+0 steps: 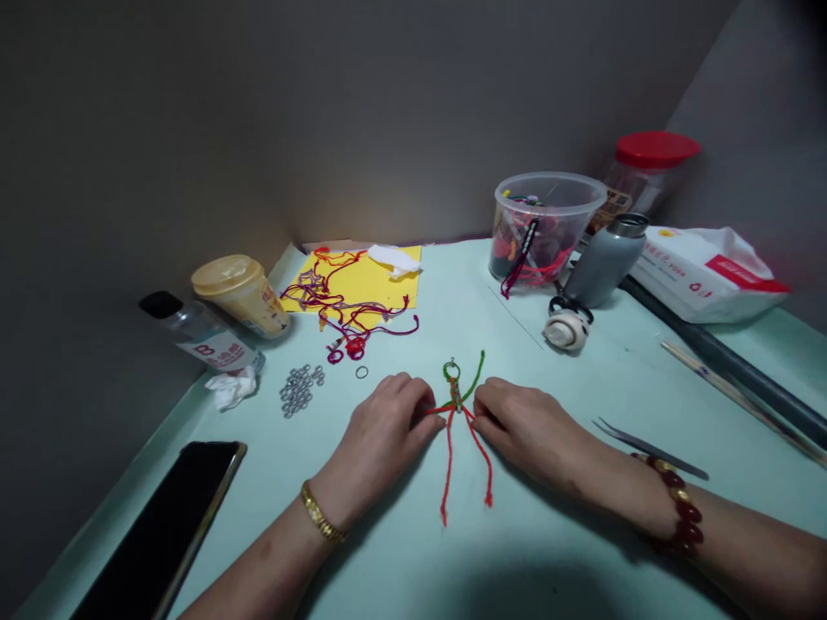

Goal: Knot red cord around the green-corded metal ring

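A knotted red and green cord piece (456,398) lies on the pale green table cover (401,551), with a small metal loop at its top. Two red strands (447,474) trail toward me, and a green strand (476,376) rises up and to the right. My left hand (386,426) pinches a red cord end at the knot's left side. From the right, my right hand (520,422) has its fingertips on the red cord at the knot. Between the fingertips, the cord is partly hidden.
Metal rings (297,389) lie left of the hands, beside a black phone (164,534). Tangled cords cover a yellow sheet (368,280). Further back stand a bottle (207,336), a yellow-lidded cup (242,294), a plastic tub (536,228) and scissors (568,323). Tweezers (649,448) lie right.
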`<action>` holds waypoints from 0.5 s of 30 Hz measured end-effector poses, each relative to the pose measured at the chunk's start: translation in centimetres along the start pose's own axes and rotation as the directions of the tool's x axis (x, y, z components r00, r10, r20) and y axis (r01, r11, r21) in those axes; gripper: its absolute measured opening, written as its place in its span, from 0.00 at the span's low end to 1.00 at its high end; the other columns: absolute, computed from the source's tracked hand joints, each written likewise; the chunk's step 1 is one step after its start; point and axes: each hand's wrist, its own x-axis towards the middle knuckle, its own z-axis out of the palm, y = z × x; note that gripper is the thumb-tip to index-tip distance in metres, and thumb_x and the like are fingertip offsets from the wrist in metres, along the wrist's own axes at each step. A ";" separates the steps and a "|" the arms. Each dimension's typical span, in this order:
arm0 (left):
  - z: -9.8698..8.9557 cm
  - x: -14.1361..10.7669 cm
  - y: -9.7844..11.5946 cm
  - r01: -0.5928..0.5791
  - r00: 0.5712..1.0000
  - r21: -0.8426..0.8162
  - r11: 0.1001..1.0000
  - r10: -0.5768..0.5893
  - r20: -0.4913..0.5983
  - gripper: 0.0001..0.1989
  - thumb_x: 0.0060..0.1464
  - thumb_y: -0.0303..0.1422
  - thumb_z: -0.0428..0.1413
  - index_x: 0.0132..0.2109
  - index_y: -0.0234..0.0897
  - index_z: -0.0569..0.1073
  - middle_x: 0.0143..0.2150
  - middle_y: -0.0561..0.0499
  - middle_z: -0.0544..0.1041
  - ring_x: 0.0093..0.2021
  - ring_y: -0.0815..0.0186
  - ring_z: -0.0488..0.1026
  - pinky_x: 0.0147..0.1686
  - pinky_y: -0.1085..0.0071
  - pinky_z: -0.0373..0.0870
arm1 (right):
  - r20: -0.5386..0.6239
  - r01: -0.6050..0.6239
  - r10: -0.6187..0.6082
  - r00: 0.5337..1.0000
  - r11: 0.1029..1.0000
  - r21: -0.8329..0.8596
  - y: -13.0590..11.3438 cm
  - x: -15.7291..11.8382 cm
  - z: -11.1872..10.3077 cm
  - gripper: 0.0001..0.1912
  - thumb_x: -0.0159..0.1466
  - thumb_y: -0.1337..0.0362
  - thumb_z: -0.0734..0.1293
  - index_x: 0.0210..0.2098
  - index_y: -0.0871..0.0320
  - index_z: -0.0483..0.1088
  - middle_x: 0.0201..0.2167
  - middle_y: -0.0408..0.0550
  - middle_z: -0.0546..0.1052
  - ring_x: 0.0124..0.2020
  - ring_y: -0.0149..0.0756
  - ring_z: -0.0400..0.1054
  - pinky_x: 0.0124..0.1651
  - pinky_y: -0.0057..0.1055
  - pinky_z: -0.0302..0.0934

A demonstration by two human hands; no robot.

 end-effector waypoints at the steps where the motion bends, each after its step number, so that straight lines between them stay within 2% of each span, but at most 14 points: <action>1: 0.3 0.0 -0.1 -0.022 1.000 0.043 0.999 0.022 0.008 0.06 0.60 0.34 0.52 0.37 0.37 0.70 0.36 0.50 0.72 0.39 0.64 0.67 0.39 0.68 0.64 | 0.000 0.003 -0.003 1.000 1.000 0.001 0.0 0.0 0.2 0.08 0.66 0.65 0.59 0.32 0.57 0.65 0.30 0.45 0.72 0.28 0.32 0.62 0.31 0.29 0.47; 4: 1.0 -0.1 -0.3 -0.075 0.996 0.128 0.989 0.068 0.061 0.09 0.63 0.33 0.48 0.35 0.37 0.69 0.34 0.49 0.72 0.38 0.63 0.67 0.39 0.68 0.64 | -0.007 0.022 -0.022 1.000 1.000 0.020 0.3 0.2 0.6 0.07 0.66 0.65 0.58 0.31 0.57 0.63 0.29 0.44 0.71 0.28 0.31 0.60 0.31 0.29 0.46; 7: 1.2 -0.3 0.1 -0.102 0.994 0.233 0.967 0.090 0.061 0.10 0.64 0.33 0.48 0.35 0.37 0.68 0.35 0.49 0.73 0.38 0.62 0.69 0.38 0.68 0.65 | -0.002 0.018 -0.018 1.000 0.999 0.032 0.5 0.4 0.8 0.07 0.65 0.65 0.59 0.30 0.57 0.63 0.28 0.44 0.71 0.28 0.31 0.60 0.31 0.28 0.46; 12: 1.5 -1.2 2.1 -0.051 0.997 0.451 0.891 0.022 0.068 0.08 0.63 0.26 0.45 0.39 0.37 0.68 0.32 0.48 0.74 0.35 0.60 0.72 0.32 0.67 0.63 | -0.075 0.023 -0.023 0.997 1.000 0.010 0.0 -0.5 1.6 0.08 0.67 0.64 0.58 0.33 0.57 0.65 0.31 0.45 0.71 0.30 0.31 0.61 0.33 0.28 0.48; 15: 1.9 -2.3 2.9 -0.015 0.998 0.464 0.886 -0.015 0.060 0.08 0.64 0.26 0.44 0.41 0.37 0.67 0.33 0.49 0.74 0.34 0.60 0.73 0.30 0.68 0.62 | -0.132 0.010 -0.010 0.991 1.000 0.000 -0.5 -1.2 2.0 0.08 0.67 0.64 0.58 0.33 0.57 0.66 0.32 0.46 0.72 0.32 0.33 0.62 0.33 0.28 0.48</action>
